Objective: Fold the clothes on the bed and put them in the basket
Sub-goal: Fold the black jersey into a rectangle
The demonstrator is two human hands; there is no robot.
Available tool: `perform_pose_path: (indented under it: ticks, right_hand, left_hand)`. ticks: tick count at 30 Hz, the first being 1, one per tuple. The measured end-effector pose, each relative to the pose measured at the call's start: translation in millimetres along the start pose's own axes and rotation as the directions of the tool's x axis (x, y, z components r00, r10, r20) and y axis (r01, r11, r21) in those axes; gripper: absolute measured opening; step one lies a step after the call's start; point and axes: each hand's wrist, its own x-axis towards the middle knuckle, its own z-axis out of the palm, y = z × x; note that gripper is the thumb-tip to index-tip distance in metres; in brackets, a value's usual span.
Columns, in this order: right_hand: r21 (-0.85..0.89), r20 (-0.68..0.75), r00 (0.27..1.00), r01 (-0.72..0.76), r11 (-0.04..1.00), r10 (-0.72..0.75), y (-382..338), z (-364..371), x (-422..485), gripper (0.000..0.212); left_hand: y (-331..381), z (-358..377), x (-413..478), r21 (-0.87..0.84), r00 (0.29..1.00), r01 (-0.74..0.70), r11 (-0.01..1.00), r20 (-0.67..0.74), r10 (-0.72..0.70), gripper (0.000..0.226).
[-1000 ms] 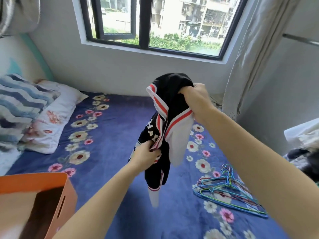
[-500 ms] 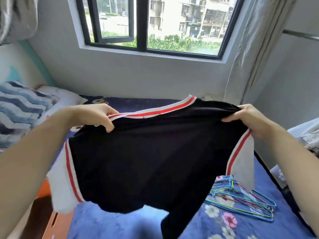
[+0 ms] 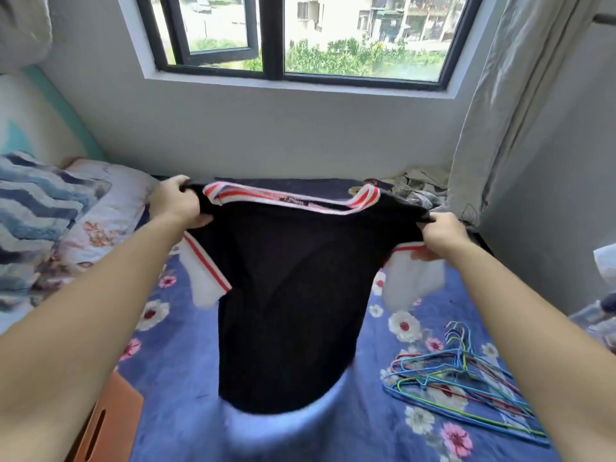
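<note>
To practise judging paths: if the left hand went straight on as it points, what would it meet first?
Likely the wall below the window, beyond the shirt the left hand grips; depth is unclear.

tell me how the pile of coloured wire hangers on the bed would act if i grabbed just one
The hangers look like thin wire, so probably light and a bit springy. Their hooks and frames overlap in one heap, so lifting one would likely drag others along. On the plush bed cover they should slide little.
</note>
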Motion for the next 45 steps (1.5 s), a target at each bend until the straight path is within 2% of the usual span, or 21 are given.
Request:
perform_pose_path:
  ticks: [2,3,6,9,13,16,20,23,27,29,30,31,32,33,34,35,36,37,39,41,45]
  right_hand:
    - [0.409,0.019,1.0,-0.02,0.912,0.013,-8,7,6,0.026]
    - [0.471,-0.043,0.999,0.05,0.881,-0.034,-11,10,4,0.03]
    - [0.206,-0.236,0.926,0.345,0.916,-0.296,-7,16,-13,0.03]
    - [-0.047,-0.273,0.829,0.495,0.868,-0.488,23,28,-28,0.027]
    - [-0.147,-0.149,0.867,0.457,0.877,-0.476,82,62,-51,0.031]
    - [-0.21,-0.065,0.894,0.421,0.882,-0.443,134,94,-75,0.036]
    - [-0.356,0.15,0.941,0.339,0.871,-0.305,220,151,-102,0.044]
    - [-0.509,0.335,0.922,0.352,0.785,-0.196,301,193,-125,0.045]
    - [-0.678,0.516,0.854,0.36,0.641,0.066,385,239,-166,0.052]
    - [-0.649,0.508,0.845,0.247,0.719,0.168,408,246,-188,0.056]
    - [-0.595,0.438,0.883,0.144,0.791,0.168,417,253,-200,0.058]
    - [-0.513,0.311,0.937,0.026,0.858,0.158,423,258,-209,0.06]
    - [-0.41,0.144,0.968,-0.13,0.903,0.205,422,262,-219,0.061]
    - [-0.254,-0.047,0.945,-0.324,0.911,0.323,424,268,-225,0.063]
    - [-0.039,-0.211,0.855,-0.491,0.87,0.473,422,275,-230,0.065]
    - [0.191,-0.27,0.72,-0.611,0.769,0.639,421,284,-234,0.064]
    - [0.393,-0.205,0.602,-0.671,0.628,0.772,417,294,-239,0.06]
    - [0.536,-0.066,0.544,-0.688,0.49,0.837,416,305,-243,0.052]
    - [0.615,0.247,0.553,-0.724,0.313,0.796,408,319,-247,0.034]
    - [0.526,0.318,0.57,-0.771,0.358,0.758,409,329,-245,0.036]
    - [0.264,0.183,0.545,-0.829,0.493,0.818,420,322,-254,0.034]
  left_hand:
    - [-2,4,3,-0.311,0.995,0.031,0.95,-0.077,-0.058,0.026]
    - [-2,5,-1,-0.346,0.986,-0.02,0.938,-0.165,-0.04,0.023]
    - [-18,8,-26,-0.198,0.913,-0.236,0.951,-0.381,0.147,0.027]
    - [-48,11,-62,-0.173,0.889,-0.314,0.933,-0.398,0.226,0.028]
    - [-126,19,-104,-0.101,0.932,-0.292,0.951,-0.254,0.26,0.042]
    - [-186,31,-143,0.005,0.96,-0.273,0.962,-0.064,0.273,0.044]
    - [-275,59,-217,0.149,0.979,-0.086,0.985,0.196,0.055,0.044]
    - [-330,88,-281,0.253,0.934,0.017,0.967,0.341,-0.105,0.043]
    - [-403,124,-354,0.498,0.73,0.05,0.866,0.574,-0.372,0.028]
    - [-422,132,-378,0.522,0.72,0.159,0.838,0.52,-0.46,0.026]
    - [-426,139,-389,0.499,0.747,0.272,0.822,0.43,-0.508,0.024]
    - [-427,146,-394,0.434,0.773,0.421,0.797,0.288,-0.565,0.021]
    - [-420,152,-396,0.34,0.752,0.579,0.741,0.128,-0.646,0.023]
    - [-412,159,-395,0.206,0.675,0.722,0.661,0.003,-0.738,0.03]
    - [-403,166,-393,0.049,0.568,0.823,0.566,-0.072,-0.82,0.04]
    - [-396,173,-390,-0.091,0.455,0.882,0.463,-0.097,-0.885,0.051]
    - [-392,179,-386,-0.205,0.345,0.911,0.357,-0.095,-0.934,0.062]
    - [-392,186,-385,-0.282,0.246,0.924,0.257,-0.076,-0.966,0.073]
    - [-397,199,-385,-0.309,0.123,0.943,0.123,-0.021,-0.992,0.079]
    - [-401,206,-390,-0.249,0.134,0.959,0.133,-0.012,-0.991,0.057]
    - [-400,199,-415,-0.113,0.314,0.938,0.328,-0.128,-0.941,0.046]
